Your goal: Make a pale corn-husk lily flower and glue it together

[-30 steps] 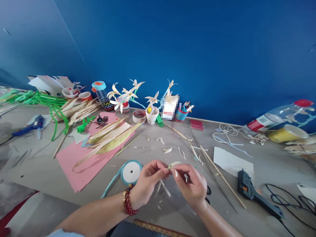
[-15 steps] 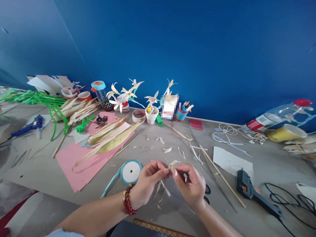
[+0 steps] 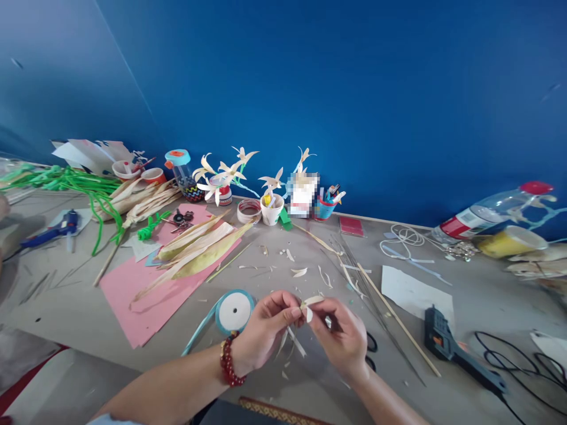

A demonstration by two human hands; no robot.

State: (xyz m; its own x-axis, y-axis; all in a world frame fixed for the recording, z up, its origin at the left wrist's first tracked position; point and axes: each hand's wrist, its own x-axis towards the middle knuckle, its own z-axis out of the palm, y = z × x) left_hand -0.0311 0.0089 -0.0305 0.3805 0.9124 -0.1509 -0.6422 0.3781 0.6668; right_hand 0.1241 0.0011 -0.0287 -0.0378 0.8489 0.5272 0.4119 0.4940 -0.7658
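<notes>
Above the front of the table, a small corn husk flower with pale petals (image 3: 313, 300) is held between both hands. My left hand (image 3: 268, 327), with a red bead bracelet (image 3: 229, 360) at the wrist, pinches the flower near its base. Thumb and fingers of my right hand (image 3: 343, 336) are closed on the petals from the other side. The flower's base is mostly covered by my fingertips. Beneath the hands lie pale husk strips (image 3: 296, 341) and scraps. Left of my left hand is a roll of light blue ribbon (image 3: 234, 311). Black scissor handles (image 3: 371, 351) show partly behind my right hand.
Corn husks (image 3: 199, 254) rest on pink paper (image 3: 133, 301) at left. Finished husk flowers (image 3: 230, 171) stand in cups by the blue wall. A black glue gun (image 3: 460, 348) with its cord lies at right, near a wooden stick (image 3: 398, 319) and wires. A plastic bottle (image 3: 473, 221) leans farther back.
My right fingers have shifted slightly left and down over the petals, and the upper petal now points more to the right. Both hands still pinch the flower.
</notes>
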